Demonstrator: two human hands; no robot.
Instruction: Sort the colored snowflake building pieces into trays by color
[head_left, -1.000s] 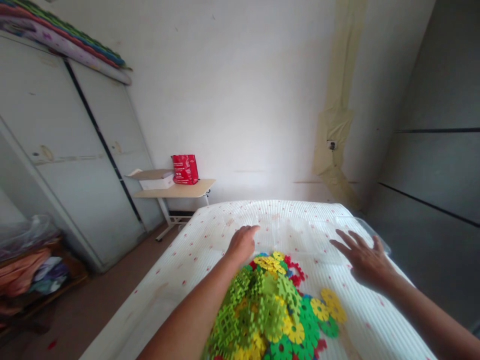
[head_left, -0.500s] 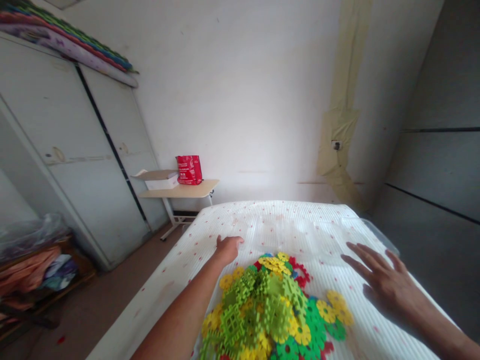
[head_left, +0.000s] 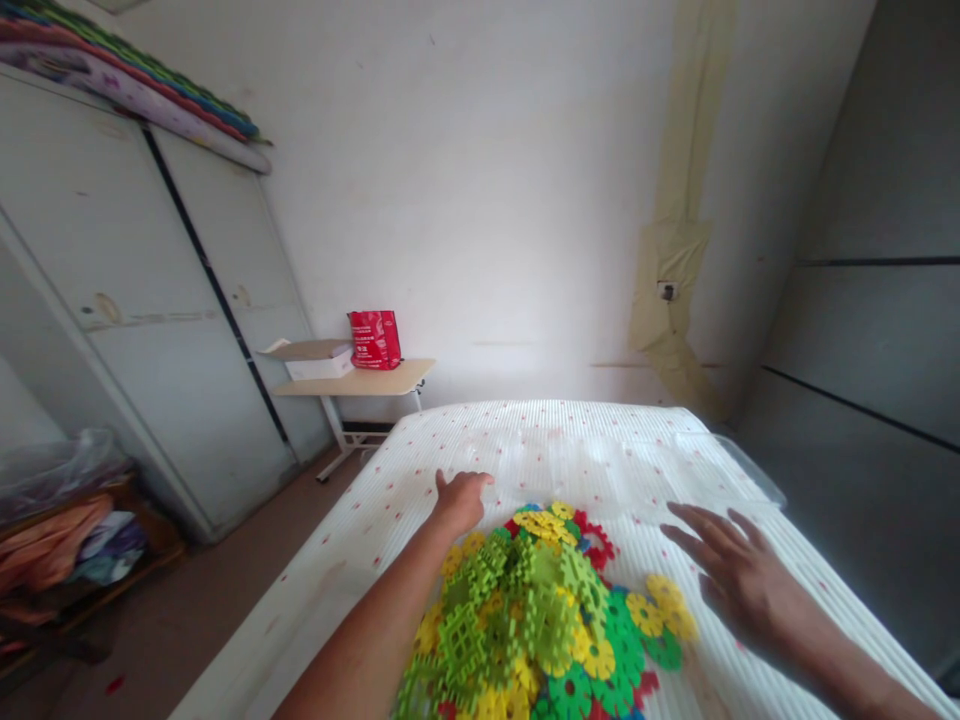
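A heap of plastic snap-together building pieces lies on the white dotted cover. Light green square pieces (head_left: 469,635) are heaped on top, with yellow notched discs (head_left: 551,525), green notched discs (head_left: 622,650) and red toothed pieces (head_left: 598,540) around them. My left hand (head_left: 461,502) is at the heap's far left edge, its thumb raised and index finger stretched out to the right; the other fingers are partly hidden. To the right of the heap, my right hand (head_left: 739,570) hovers palm down, fingers spread, holding nothing.
A clear plastic tray (head_left: 750,470) lies across the bed (head_left: 420,430) beyond both hands. Farther back, a small table (head_left: 397,376) carries a red bag (head_left: 376,340) and a white box (head_left: 319,368). A cabinet (head_left: 195,400) stands left.
My right hand has moved left and slightly down, closer to the heap. My left hand has barely shifted. The heap looks the same.
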